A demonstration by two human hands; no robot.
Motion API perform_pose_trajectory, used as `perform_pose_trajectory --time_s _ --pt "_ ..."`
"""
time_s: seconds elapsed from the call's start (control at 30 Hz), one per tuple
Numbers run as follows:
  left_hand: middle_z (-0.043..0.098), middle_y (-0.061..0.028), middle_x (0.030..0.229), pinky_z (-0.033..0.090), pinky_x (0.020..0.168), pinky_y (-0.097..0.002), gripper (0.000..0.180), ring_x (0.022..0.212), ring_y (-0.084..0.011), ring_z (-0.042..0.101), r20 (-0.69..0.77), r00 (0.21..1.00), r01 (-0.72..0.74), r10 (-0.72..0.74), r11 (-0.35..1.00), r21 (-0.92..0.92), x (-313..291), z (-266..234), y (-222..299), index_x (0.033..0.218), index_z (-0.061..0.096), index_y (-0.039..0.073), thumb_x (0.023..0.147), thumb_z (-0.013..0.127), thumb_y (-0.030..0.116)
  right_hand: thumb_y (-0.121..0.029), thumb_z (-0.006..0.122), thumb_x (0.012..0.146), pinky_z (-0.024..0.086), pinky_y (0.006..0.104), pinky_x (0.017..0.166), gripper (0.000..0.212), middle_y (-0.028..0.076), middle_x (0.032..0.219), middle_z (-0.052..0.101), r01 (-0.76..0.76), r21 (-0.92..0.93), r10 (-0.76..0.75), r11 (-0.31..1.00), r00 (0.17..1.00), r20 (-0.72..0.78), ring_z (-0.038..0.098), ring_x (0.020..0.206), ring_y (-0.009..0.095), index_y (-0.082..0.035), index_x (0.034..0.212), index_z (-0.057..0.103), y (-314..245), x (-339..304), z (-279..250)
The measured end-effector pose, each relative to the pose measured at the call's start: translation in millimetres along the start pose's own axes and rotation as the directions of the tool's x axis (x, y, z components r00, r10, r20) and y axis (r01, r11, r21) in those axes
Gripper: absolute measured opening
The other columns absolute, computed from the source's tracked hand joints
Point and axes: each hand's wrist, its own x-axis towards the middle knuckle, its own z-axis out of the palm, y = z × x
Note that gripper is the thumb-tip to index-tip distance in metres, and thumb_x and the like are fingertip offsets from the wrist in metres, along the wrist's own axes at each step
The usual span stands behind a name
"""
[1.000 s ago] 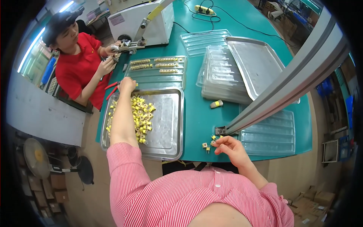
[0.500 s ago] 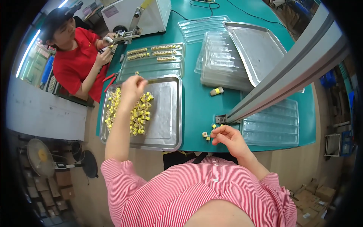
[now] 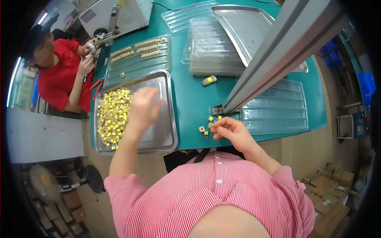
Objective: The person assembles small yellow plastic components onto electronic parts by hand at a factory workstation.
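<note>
My left hand (image 3: 145, 106) is over the metal tray (image 3: 163, 137), right of a heap of small yellow-taped coil parts with pins (image 3: 114, 115). Motion blurs its fingers. My right hand (image 3: 232, 131) is at the near table edge, thumb and fingers closed together beside a few loose coil parts (image 3: 202, 129). One part touches or nearly touches its fingertips; whether it is held is unclear. Beyond the metal tray, a clear ridged plastic tray (image 3: 158, 65) carries short rows of coil parts (image 3: 151, 47). A single coil part (image 3: 122, 74) sits nearer in it.
A grey metal post (image 3: 274, 59) rises beside my right hand, with an empty clear tray (image 3: 274, 109) behind it. Stacked clear trays (image 3: 216, 47) lie under a metal tray (image 3: 246, 27). Red-handled pliers (image 3: 96, 84) lie near a co-worker in red (image 3: 59, 79) at a machine.
My left hand has moved back from beside the single coil part to above the metal tray. My right hand stays by the loose parts. The whole view has shifted.
</note>
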Motion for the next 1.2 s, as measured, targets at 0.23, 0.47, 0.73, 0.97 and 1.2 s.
perform_pose_trajectory --time_s 0.23,0.47,0.73,0.97,1.2 --pt "0.053 -0.0089 0.086 0.038 0.068 -0.0343 0.037 0.078 -0.0245 0.05 0.254 0.945 -0.128 0.208 0.946 -0.299 -32 53 68 0.091 0.054 0.006 0.058 0.068 0.015 -0.01 0.051 0.08 0.044 0.0238 0.07 0.017 0.008 0.086 0.057 -0.013 -0.008 0.013 1.0 1.0 0.024 0.055 0.072 0.011 0.0 0.093 0.053 -1 4 3" --pt "0.053 -0.0039 0.075 0.037 0.065 -0.0313 0.025 0.073 -0.0205 0.051 0.235 0.964 -0.047 0.126 0.948 -0.316 -37 58 62 0.082 0.055 0.007 0.06 0.066 0.01 -0.01 0.051 0.08 0.044 0.0236 0.07 0.016 0.008 0.086 0.057 0.024 0.014 -0.024 1.0 0.999 0.03 0.055 0.072 0.011 0.0 0.093 0.052 2 4 3" --pt "0.057 -0.0051 0.081 0.04 0.065 -0.0303 0.024 0.071 -0.0211 0.054 -0.064 0.998 -0.033 -0.004 0.825 -0.564 -27 30 85 0.078 0.054 0.006 0.058 0.067 0.003 -0.009 0.046 0.083 0.046 0.0252 0.068 0.019 0.008 0.085 0.057 0.003 0.028 -0.005 1.0 0.998 0.061 0.056 0.073 0.014 0.0 0.1 0.048 -2 11 14" --pt "0.054 -0.004 0.08 0.04 0.06 -0.0311 0.032 0.068 -0.0188 0.052 -0.388 0.894 -0.345 0.223 0.896 -0.279 -28 42 99 0.081 0.052 0.007 0.056 0.069 0.001 -0.009 0.05 0.081 0.046 0.025 0.067 0.018 0.007 0.082 0.057 -0.049 0.142 0.03 0.989 0.99 0.135 0.056 0.074 0.013 0.0 0.096 0.049 -2 12 13" --pt "0.054 -0.0048 0.081 0.039 0.06 -0.0305 0.035 0.069 -0.0196 0.052 -0.384 0.895 -0.334 0.227 0.912 -0.237 -30 46 100 0.084 0.05 0.006 0.055 0.069 0.003 -0.004 0.057 0.075 0.046 0.023 0.068 0.014 0.005 0.08 0.056 0.128 0.1 -0.131 0.987 0.991 0.024 0.055 0.075 0.011 0.0 0.087 0.051 1 10 13"
